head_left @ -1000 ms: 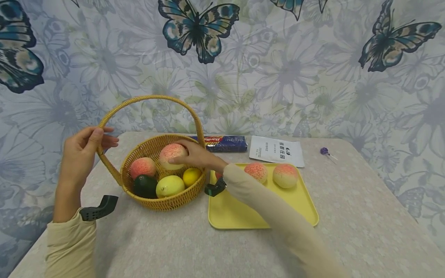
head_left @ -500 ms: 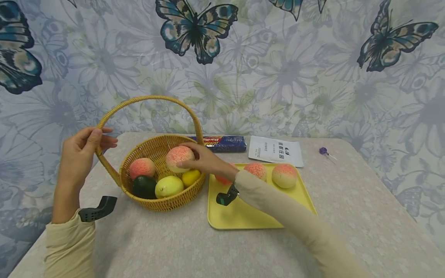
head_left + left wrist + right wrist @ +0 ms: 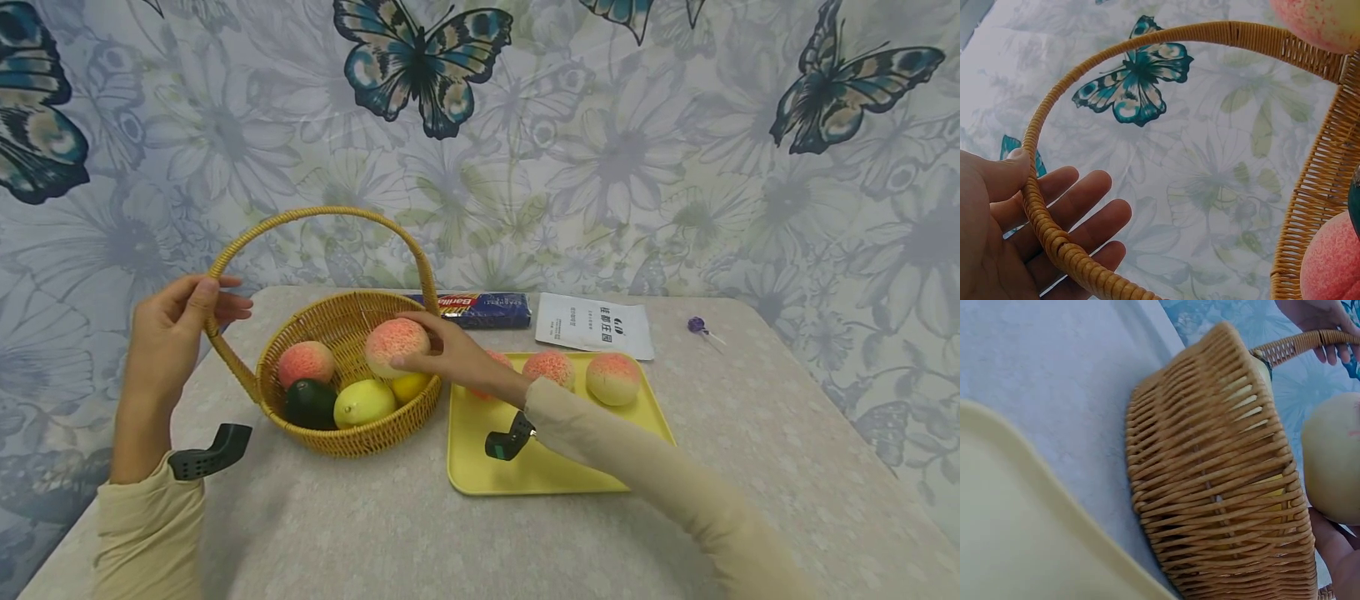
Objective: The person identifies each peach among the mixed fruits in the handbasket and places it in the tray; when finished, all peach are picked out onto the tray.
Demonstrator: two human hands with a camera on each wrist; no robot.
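Observation:
The left hand [image 3: 168,333] pinches the left side of the arched handle [image 3: 1044,222] of a wicker basket [image 3: 360,443], thumb in front and the other fingers loosely extended behind. My right hand [image 3: 457,354] grips a pink-and-cream peach [image 3: 396,346] at the basket's right side, above a yellow lemon [image 3: 408,387] that it partly covers. In the right wrist view the peach [image 3: 1335,456] shows beyond the basket rim. Inside the basket lie another peach [image 3: 306,363], a dark green avocado [image 3: 311,403] and a pale yellow-green oval fruit [image 3: 365,404].
A yellow tray [image 3: 480,475] right of the basket bears three peaches [image 3: 613,379] along its far edge, one partly behind the right hand. Behind stand a blue Barilla spaghetti pack [image 3: 487,311] and a white pouch [image 3: 595,325]. A purple lollipop [image 3: 697,326] lies far right.
My right hand has moved the peach rightward and slightly nearer inside the basket area, toward its right rim, now covering more of the lemon. The left hand stays on the handle.

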